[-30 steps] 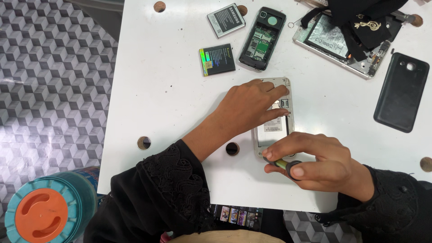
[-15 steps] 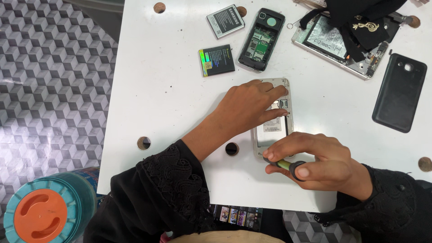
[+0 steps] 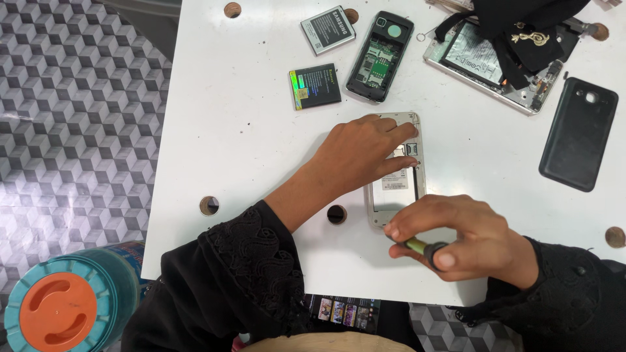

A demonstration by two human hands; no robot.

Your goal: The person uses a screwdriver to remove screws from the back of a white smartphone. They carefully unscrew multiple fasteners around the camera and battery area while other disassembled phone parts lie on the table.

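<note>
Here, silver opened phone, back off, left hand pressing it flat, right hand gripping yellow-black screwdriver.

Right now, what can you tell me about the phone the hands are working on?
The opened phone lies flat on the white table, back up, its cover off. It has a silvery frame, small card slots and a pale labelled patch in the empty battery bay. The left hand rests across its upper part, pressing it down. The right hand holds a yellow-and-black screwdriver at its lower end.
</note>
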